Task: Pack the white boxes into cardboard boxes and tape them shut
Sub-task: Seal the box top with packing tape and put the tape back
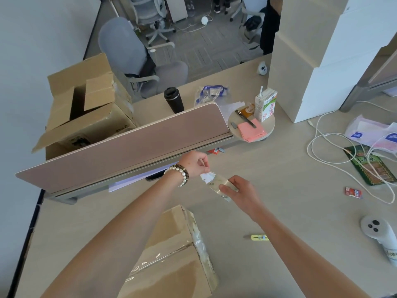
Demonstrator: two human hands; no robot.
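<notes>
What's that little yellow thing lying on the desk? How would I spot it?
Start at the taped cardboard box nearest the camera, then look right across the bare desk. The yellow utility knife lies flat there, alone, short of the white controller. It is the only bright yellow, slim thing around.

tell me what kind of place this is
Most likely an open-plan office: a desk with a low divider panel, swivel office chairs on carpet behind it, and charging cables lying about.
</notes>
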